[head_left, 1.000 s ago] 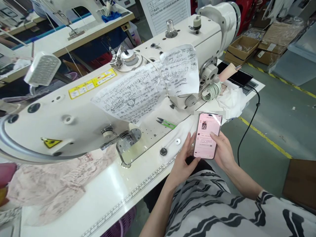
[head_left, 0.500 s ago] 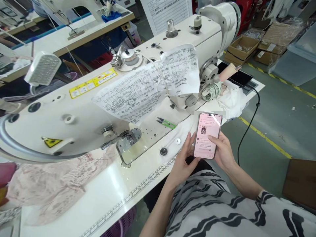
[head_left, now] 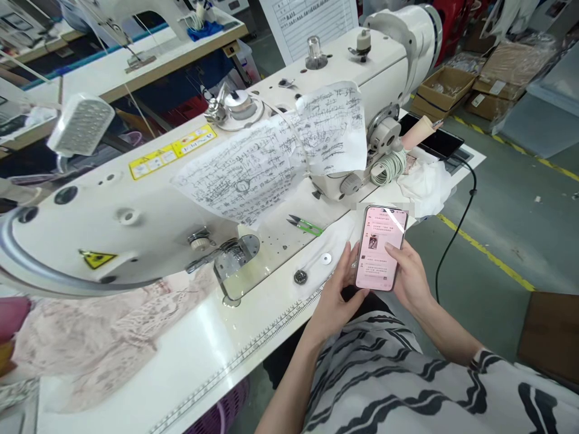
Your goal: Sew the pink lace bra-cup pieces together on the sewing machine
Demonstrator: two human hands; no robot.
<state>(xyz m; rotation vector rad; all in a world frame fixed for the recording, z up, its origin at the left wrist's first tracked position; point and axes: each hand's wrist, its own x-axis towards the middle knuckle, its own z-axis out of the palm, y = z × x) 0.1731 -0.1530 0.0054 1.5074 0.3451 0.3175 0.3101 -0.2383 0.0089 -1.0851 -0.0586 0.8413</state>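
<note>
A smartphone (head_left: 379, 265) with a pink chat screen is held upright between my two hands at the front edge of the sewing table (head_left: 199, 361). My left hand (head_left: 340, 288) is closed around its left side, thumb at the lower corner. From the right, my right hand (head_left: 411, 276) grips the other side, its thumb over the screen; its other fingers are hidden behind the phone. Left of the phone lie a bobbin case (head_left: 300, 276), a bobbin (head_left: 325, 258) and green-handled thread snips (head_left: 305, 225). Behind them stands a sewing machine (head_left: 158, 211) with handwritten paper sheets (head_left: 244, 172) strapped on it.
Pink lace fabric (head_left: 90, 337) lies at the left on the table. A coil of pale green cord (head_left: 388, 167), a thread cone (head_left: 417, 132) and white cloth (head_left: 425, 184) sit at the right end. A black cable (head_left: 452, 241) hangs down there. Cardboard boxes (head_left: 443, 90) stand on the floor.
My right thumb has shifted slightly right on the screen, and the chat has scrolled a little. Both hands keep their hold on the smartphone.
</note>
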